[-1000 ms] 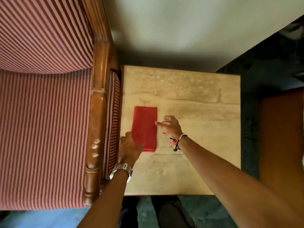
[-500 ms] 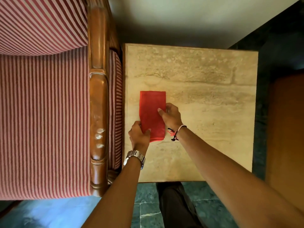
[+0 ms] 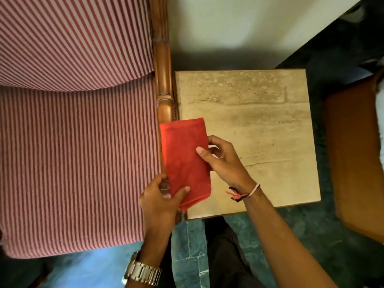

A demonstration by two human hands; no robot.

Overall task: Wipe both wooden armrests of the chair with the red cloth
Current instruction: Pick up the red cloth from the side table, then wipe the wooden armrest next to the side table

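Note:
The folded red cloth [image 3: 185,156] is lifted off the table and held over the chair's right wooden armrest [image 3: 164,84], covering the armrest's near part. My left hand [image 3: 162,200] pinches the cloth's near end, thumb on top. My right hand [image 3: 223,161] grips its right edge, thumb pressed on the cloth. The chair has a red and white striped seat [image 3: 79,163] and back. Only this one armrest is in view; the other lies out of frame to the left.
A square beige stone-topped side table [image 3: 259,125] stands right beside the armrest. A brown wooden piece of furniture [image 3: 357,159] is at the right edge. White wall behind, dark green tiled floor [image 3: 311,235] below, my dark trouser leg [image 3: 224,256] near the table's front.
Both hands have picked the red cloth up from the table and carried it left, from the tabletop to over the armrest. The view has shifted too.

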